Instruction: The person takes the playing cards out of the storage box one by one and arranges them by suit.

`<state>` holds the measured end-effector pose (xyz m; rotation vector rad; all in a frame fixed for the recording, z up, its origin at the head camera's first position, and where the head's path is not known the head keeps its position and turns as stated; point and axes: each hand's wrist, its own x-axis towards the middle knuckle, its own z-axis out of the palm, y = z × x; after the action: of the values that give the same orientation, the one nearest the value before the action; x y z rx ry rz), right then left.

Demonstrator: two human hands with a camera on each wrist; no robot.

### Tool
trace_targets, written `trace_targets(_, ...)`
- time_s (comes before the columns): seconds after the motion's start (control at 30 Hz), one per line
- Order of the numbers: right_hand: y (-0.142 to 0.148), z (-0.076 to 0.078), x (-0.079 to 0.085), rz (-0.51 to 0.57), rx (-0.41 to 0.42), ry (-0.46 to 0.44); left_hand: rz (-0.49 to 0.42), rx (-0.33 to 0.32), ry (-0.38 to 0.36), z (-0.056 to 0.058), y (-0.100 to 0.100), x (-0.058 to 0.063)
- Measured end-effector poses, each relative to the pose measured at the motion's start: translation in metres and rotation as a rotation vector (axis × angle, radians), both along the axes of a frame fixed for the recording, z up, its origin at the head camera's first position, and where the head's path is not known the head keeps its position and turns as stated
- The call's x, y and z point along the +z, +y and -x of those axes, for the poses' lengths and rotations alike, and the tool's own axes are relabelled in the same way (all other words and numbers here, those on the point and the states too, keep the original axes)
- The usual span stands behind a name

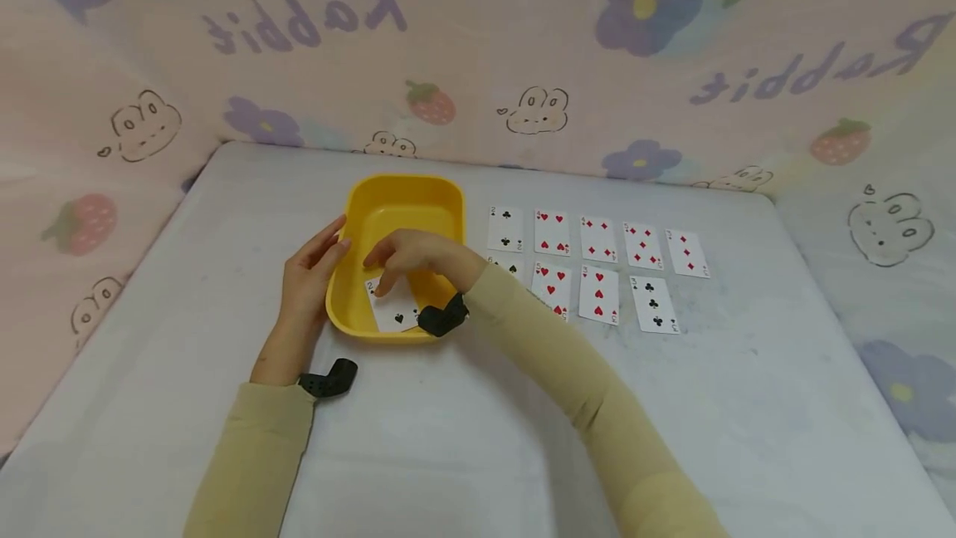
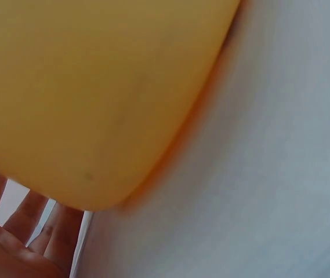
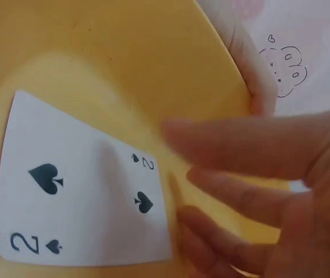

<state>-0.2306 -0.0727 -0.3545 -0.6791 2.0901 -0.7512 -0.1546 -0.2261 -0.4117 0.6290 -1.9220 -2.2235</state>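
A yellow tray (image 1: 407, 181) lies on the white table, with a two of spades (image 3: 83, 185) face up inside it near its front. My right hand (image 1: 418, 256) hovers over the tray, its loosely bent fingers (image 3: 234, 145) beside the card's edge. No card shows between thumb and fingers in the right wrist view. Along the tray's left side, my left hand (image 1: 306, 289) rests against the outer wall with fingers fairly straight. The left wrist view shows the tray's outer wall close up, with part of the left hand (image 2: 25, 237) at the lower left corner.
Face-up playing cards lie in two rows right of the tray, among them a two of clubs (image 1: 506, 228), a four of hearts (image 1: 552, 232) and a three of clubs (image 1: 654, 305). My right sleeve (image 1: 553, 364) passes in front of the nearer row. Printed cloth (image 1: 478, 48) walls the back.
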Motion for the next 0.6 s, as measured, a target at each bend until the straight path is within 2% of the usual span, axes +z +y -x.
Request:
trace_targets(0.2, 0.004, -0.001, -0.003, -0.077, 0.062, 0.059, 0.015, -0.011, 0.000, 0.001, 0.001, -0.001)
trace_targets(0.37, 0.006, 0.000, -0.009, -0.152, 0.118, 0.181, 0.022, -0.019, 0.019, 0.001, 0.000, -0.002)
trace_targets(0.6, 0.004, 0.001, -0.018, -0.150, 0.132, 0.238, 0.036, -0.017, 0.015, 0.000, 0.000, -0.003)
